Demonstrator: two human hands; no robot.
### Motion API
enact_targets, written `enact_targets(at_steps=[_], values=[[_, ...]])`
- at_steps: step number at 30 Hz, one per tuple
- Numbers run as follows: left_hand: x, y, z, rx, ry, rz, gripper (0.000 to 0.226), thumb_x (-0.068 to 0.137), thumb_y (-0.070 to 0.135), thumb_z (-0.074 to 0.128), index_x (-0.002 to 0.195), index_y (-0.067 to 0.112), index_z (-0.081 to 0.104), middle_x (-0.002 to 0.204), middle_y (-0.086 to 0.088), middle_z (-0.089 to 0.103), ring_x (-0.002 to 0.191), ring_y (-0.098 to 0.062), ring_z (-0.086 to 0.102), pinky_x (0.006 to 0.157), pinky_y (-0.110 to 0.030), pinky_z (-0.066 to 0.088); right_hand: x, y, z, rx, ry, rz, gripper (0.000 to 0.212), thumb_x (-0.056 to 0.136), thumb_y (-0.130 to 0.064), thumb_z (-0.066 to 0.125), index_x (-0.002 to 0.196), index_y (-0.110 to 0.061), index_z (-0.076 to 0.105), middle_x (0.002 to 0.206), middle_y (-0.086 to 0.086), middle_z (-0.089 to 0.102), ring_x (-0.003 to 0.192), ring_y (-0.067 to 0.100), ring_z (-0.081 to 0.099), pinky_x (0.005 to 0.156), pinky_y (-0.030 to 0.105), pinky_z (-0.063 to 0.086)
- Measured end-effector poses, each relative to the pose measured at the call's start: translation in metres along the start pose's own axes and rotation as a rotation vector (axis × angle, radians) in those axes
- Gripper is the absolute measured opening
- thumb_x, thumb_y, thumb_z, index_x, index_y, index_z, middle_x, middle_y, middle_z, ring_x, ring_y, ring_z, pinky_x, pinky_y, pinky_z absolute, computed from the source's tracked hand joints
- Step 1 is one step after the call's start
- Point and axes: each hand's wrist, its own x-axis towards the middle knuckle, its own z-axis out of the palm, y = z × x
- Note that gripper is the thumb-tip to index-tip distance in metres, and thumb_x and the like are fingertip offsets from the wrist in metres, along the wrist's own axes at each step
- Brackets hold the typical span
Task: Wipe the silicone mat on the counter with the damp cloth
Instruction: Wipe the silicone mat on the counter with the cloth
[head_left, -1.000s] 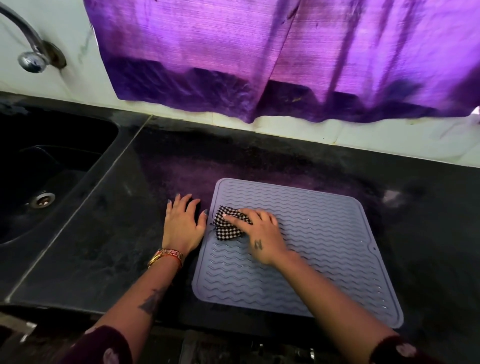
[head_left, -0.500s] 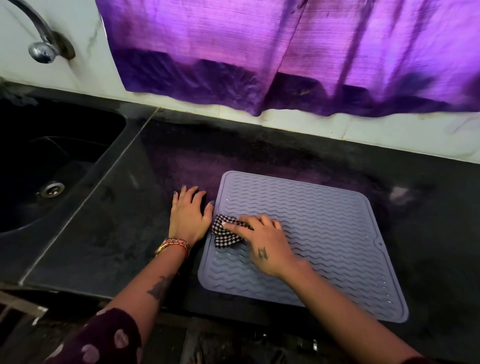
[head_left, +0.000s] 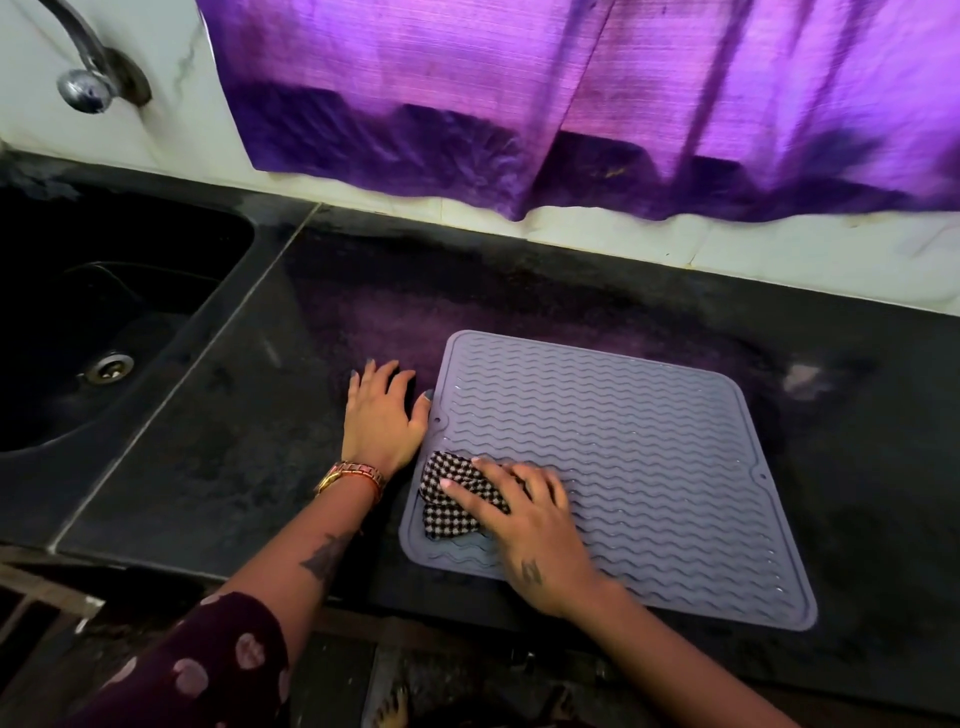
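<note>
On a dark stone counter (head_left: 208, 467) beside a black sink (head_left: 78, 322), a person wipes a lilac silicone mat (head_left: 649, 467) ridged with wavy lines. Flat on the counter, the mat sits right of the sink and below a purple curtain (head_left: 571, 104) hanging against the pale wall. Lying on the mat's near-left corner, the black-and-white checked cloth (head_left: 447, 499) is partly bunched under the right hand (head_left: 530, 530), whose extended fingers press down on it from above rather than closing around it. Just beside the mat's left edge, the left hand (head_left: 379, 421) lies palm down on the bare counter with its fingers spread, its thumb tip touching the mat's rim; it holds nothing. 1 gold-and-red bangle (head_left: 353, 475) circles the left wrist, above a dark spotted sleeve (head_left: 208, 665). At the upper left, a chrome tap (head_left: 83, 78) juts from the wall over the sink, whose metal drain (head_left: 109, 366) is visible
</note>
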Motion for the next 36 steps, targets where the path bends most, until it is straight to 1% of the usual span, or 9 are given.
enact_targets(at_steps=[4,10,13,16,19,23,29,33,36], values=[[0.000,0.002,-0.001,0.017,-0.005,0.012,0.061,0.084,0.047,0.033,0.130,0.010,0.052,0.144,-0.013,0.041,0.141,-0.032,0.022,0.117,-0.045,0.006,0.011,0.006,-0.004,0.075,-0.033,0.014,0.068,0.086,-0.015,0.049,0.138,-0.050,0.023,0.146,-0.002,0.034,0.124,0.028,0.036,0.101,0.048,0.024],[-0.001,0.002,-0.002,0.054,-0.014,0.016,0.062,0.085,0.048,0.036,0.131,0.010,0.049,0.144,-0.012,0.041,0.141,-0.032,0.021,0.117,-0.045,0.006,-0.010,-0.015,-0.001,0.051,0.004,-0.021,0.075,0.073,-0.016,0.056,0.137,-0.047,0.031,0.135,-0.003,0.049,0.111,0.027,0.051,0.089,0.047,0.041],[-0.001,0.003,-0.002,0.071,-0.013,0.020,0.063,0.084,0.049,0.035,0.131,0.009,0.050,0.144,-0.012,0.041,0.140,-0.032,0.022,0.117,-0.046,0.008,-0.012,-0.016,0.005,0.034,-0.003,-0.027,0.077,0.077,-0.015,0.055,0.139,-0.048,0.024,0.141,-0.002,0.041,0.118,0.030,0.046,0.098,0.050,0.033],[-0.002,0.003,-0.001,0.077,-0.009,0.033,0.065,0.082,0.050,0.035,0.130,0.009,0.051,0.143,-0.013,0.043,0.140,-0.033,0.024,0.117,-0.047,0.010,-0.006,-0.010,-0.008,0.103,-0.053,-0.049,0.069,0.084,-0.011,0.049,0.137,-0.049,0.028,0.142,-0.002,0.041,0.120,0.030,0.041,0.096,0.048,0.023],[-0.003,0.002,-0.001,0.091,-0.003,0.032,0.062,0.085,0.049,0.038,0.129,0.008,0.051,0.142,-0.014,0.043,0.139,-0.034,0.025,0.116,-0.048,0.011,-0.021,-0.012,-0.012,0.120,-0.060,-0.087,0.066,0.084,-0.014,0.047,0.136,-0.050,0.030,0.138,-0.004,0.045,0.116,0.025,0.043,0.093,0.045,0.030],[-0.003,0.002,-0.001,0.107,-0.001,0.037,0.060,0.086,0.048,0.041,0.129,0.008,0.052,0.141,-0.015,0.044,0.139,-0.035,0.025,0.116,-0.048,0.011,-0.040,-0.015,0.001,0.103,-0.082,-0.087,0.070,0.086,-0.018,0.045,0.142,-0.050,0.018,0.145,-0.004,0.033,0.123,0.027,0.037,0.100,0.048,0.027],[-0.006,0.003,-0.002,0.119,0.012,0.061,0.066,0.082,0.052,0.037,0.126,0.006,0.054,0.138,-0.016,0.047,0.137,-0.036,0.029,0.116,-0.049,0.014,-0.047,0.006,-0.018,0.138,-0.040,-0.090,0.062,0.086,-0.016,0.037,0.138,-0.048,0.030,0.137,-0.008,0.047,0.113,0.016,0.036,0.092,0.032,0.022],[-0.006,0.003,0.000,0.141,0.011,0.080,0.071,0.082,0.057,0.032,0.124,0.005,0.056,0.136,-0.018,0.049,0.135,-0.038,0.031,0.115,-0.051,0.015,-0.084,0.026,-0.007,0.071,-0.013,-0.033,0.064,0.084,-0.021,0.045,0.140,-0.048,0.030,0.140,-0.009,0.043,0.115,0.017,0.040,0.096,0.034,0.023],[-0.005,0.004,-0.002,0.163,0.001,0.112,0.080,0.080,0.064,0.024,0.125,0.006,0.056,0.136,-0.017,0.049,0.135,-0.038,0.031,0.115,-0.051,0.014,-0.079,0.027,-0.010,0.099,-0.002,-0.029,0.061,0.085,-0.019,0.040,0.138,-0.048,0.033,0.138,-0.010,0.046,0.114,0.015,0.038,0.095,0.033,0.022]])
